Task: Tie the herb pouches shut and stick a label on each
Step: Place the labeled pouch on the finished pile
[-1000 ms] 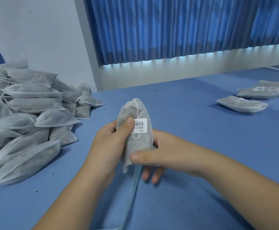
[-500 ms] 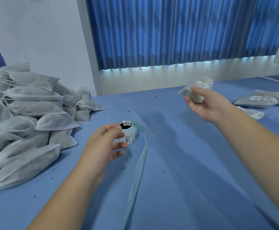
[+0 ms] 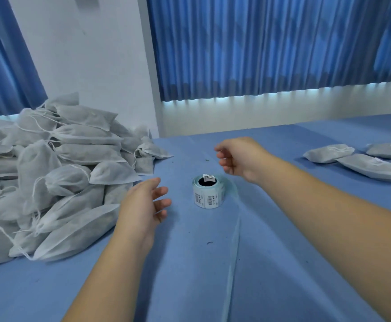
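1. The left hand [image 3: 145, 203] hangs over the blue table [image 3: 189, 282], just to the left of the label roll [image 3: 208, 194]. Its fingers are loose and a bit bent. It holds nothing.
2. The right hand [image 3: 238, 159] floats past the roll, on the far right side of it. Its fingers are loose too, and nothing is in it.
3. The label roll stands on its end between the two hands and touches neither. It has a dark hole in the middle, and small white stickers with black bar marks go round its side.
4. A thin pale strip [image 3: 234, 252] runs from the roll toward the near edge of the table.
5. A big pile of pouches [image 3: 62, 177] sits on the left side of the table. The pouches are white cloth, and they look puffy and full. Grey stuff shows through the cloth. White strings [image 3: 36, 187] hang from some of the necks.
6. Far to the right lie three pouches [image 3: 373, 167], flat and well apart from the hands. Two have a white label on top. The one nearest the hands is blurry, so I cannot tell if it has one.
7. Little dark crumbs [image 3: 209, 242] dot the table. Blue curtains [image 3: 259, 43] and a white wall [image 3: 85, 54] stand behind.
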The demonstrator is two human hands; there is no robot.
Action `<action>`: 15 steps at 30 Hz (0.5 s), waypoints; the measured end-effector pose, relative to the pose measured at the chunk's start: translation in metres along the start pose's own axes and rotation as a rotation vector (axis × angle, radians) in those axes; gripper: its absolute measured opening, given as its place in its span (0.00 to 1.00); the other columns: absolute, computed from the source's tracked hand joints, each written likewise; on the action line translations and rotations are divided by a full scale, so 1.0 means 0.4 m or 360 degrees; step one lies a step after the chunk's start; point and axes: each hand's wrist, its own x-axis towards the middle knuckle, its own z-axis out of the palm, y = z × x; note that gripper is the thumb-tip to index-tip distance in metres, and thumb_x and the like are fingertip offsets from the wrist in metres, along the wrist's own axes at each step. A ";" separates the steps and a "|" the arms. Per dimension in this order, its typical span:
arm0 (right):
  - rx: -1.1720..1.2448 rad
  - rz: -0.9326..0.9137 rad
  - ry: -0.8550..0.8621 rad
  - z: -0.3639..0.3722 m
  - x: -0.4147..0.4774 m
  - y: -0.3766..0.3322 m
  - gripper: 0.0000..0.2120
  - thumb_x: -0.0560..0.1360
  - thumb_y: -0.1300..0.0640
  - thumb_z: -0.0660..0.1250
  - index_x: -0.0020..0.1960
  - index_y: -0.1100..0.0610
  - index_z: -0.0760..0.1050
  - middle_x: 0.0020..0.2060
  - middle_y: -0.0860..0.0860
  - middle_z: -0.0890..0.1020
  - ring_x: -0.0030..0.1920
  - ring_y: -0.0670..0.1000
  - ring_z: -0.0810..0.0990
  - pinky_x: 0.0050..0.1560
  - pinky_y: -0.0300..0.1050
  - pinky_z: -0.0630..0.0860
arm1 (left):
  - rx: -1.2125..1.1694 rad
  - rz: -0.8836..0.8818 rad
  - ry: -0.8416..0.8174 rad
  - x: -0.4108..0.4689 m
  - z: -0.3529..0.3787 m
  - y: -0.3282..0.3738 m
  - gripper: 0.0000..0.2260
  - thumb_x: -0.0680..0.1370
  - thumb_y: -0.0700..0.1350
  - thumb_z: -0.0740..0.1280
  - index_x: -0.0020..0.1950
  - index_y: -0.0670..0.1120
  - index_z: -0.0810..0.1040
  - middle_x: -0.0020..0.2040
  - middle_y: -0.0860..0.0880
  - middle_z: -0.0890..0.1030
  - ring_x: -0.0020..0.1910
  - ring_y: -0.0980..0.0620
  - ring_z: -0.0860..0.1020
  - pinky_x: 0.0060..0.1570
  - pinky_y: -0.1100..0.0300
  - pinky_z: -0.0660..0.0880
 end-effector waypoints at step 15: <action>-0.0869 -0.0337 -0.0595 0.465 0.023 0.035 0.29 0.70 0.40 0.72 0.61 0.59 0.71 0.55 0.52 0.77 0.56 0.54 0.78 0.53 0.48 0.77 | -0.0496 0.0136 0.0475 0.068 -0.078 0.054 0.09 0.78 0.40 0.63 0.37 0.45 0.74 0.27 0.53 0.72 0.19 0.57 0.65 0.17 0.67 0.59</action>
